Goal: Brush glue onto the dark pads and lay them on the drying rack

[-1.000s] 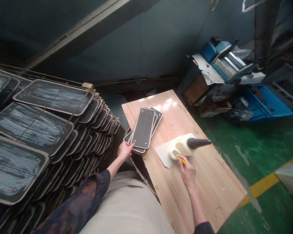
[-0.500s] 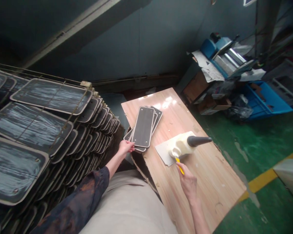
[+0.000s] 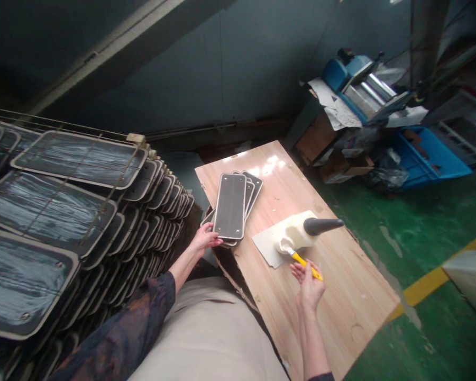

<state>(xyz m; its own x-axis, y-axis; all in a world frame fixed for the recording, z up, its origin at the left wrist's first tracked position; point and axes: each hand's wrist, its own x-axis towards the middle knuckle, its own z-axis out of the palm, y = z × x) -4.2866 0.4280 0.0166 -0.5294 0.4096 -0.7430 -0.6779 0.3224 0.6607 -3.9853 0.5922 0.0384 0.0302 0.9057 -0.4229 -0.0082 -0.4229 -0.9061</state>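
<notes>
My left hand (image 3: 207,237) is at the near left corner of the top dark rectangular panel (image 3: 230,206), its fingers closed about the edge. This panel has a pale rim and small studs at its corners. It lies on a fanned stack of similar panels (image 3: 257,186). My right hand (image 3: 312,288) grips a brush (image 3: 306,265) by its yellow handle. The brush head is at the opening of a cream plastic bottle (image 3: 299,227), which lies on its side. A dark cone-shaped nozzle (image 3: 323,226) points right from the bottle. Beneath it is a pale card (image 3: 265,246).
The wood-grain table (image 3: 341,307) carries the stack and bottle. On my left, a wire rack (image 3: 137,138) holds many layered panels with whitish streaks (image 3: 51,198). A blue roller machine (image 3: 365,87) and a blue crate (image 3: 436,166) stand at back right, above green floor.
The top panel has turned slightly, its far end shifting left. My right hand has moved right and rolled over, showing more of the brush handle. The view has shifted a little.
</notes>
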